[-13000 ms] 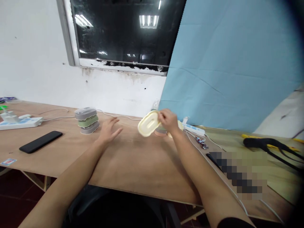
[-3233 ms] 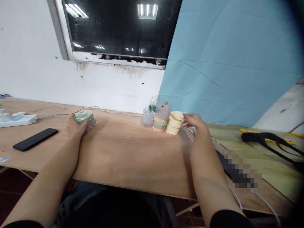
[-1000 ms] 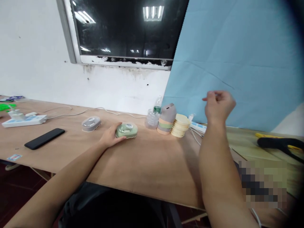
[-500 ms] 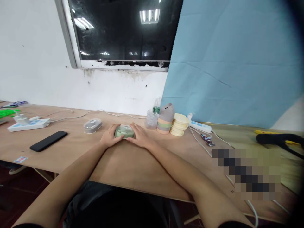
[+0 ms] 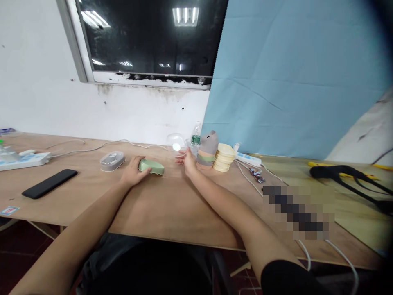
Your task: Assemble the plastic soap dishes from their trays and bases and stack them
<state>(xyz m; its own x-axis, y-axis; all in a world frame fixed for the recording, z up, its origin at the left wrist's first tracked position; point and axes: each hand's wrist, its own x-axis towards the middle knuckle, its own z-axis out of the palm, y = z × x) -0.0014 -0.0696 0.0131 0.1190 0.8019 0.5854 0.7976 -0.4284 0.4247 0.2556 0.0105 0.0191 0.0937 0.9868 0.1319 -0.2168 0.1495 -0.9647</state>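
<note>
On the table, my left hand (image 5: pixel 133 171) grips the left end of a pale green oval box (image 5: pixel 153 167), thumb along its near side. The box has no clear lid on it. My right hand (image 5: pixel 188 162) is to the right, its fingers closed on a clear plastic lid (image 5: pixel 176 140) tilted up with a bright reflection. Parts of the fingers blur against the lid. Left of my left hand sits a similar grey box (image 5: pixel 113 161) with a clear lid on.
Behind my right hand stand a clear bottle (image 5: pixel 195 138), a stack of coloured boxes (image 5: pixel 208 149) and stacked cream pieces (image 5: pixel 224 157). A black phone (image 5: pixel 50 183) and a power strip (image 5: pixel 26 160) lie left. Another power strip (image 5: pixel 248 159) and cables lie right.
Both hands were around the green box with its clear lid on. My right hand has moved right and lifted the lid off. My left hand stays on the box. The view has turned slightly right.
</note>
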